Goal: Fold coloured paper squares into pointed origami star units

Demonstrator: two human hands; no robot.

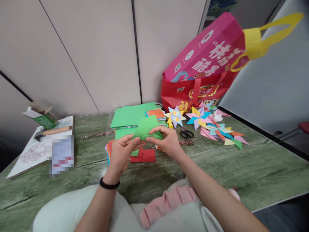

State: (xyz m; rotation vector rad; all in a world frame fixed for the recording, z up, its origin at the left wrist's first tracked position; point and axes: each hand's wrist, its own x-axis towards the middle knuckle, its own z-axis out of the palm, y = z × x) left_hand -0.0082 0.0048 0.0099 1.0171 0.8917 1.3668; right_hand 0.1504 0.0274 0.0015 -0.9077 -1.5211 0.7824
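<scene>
A sheet of green paper (146, 126), partly folded, is held up above the table between both hands. My left hand (123, 148) pinches its lower left edge between thumb and fingers. On the right side, my right hand (166, 141) grips the paper with thumb below and forefinger on top. Beneath the hands lie red paper pieces (147, 156) and a fan of coloured sheets (108, 149). Larger green sheets (132, 115) lie behind, with a small stack of orange-topped squares (156, 114) on them.
Black-handled scissors (187, 132) and several folded paper stars (198, 118) lie to the right. Behind them stand a red bag (188, 93) and a pink box (210, 48). At left, a white board (26, 161) carries a hammer (55, 130) and an open green box (43, 120).
</scene>
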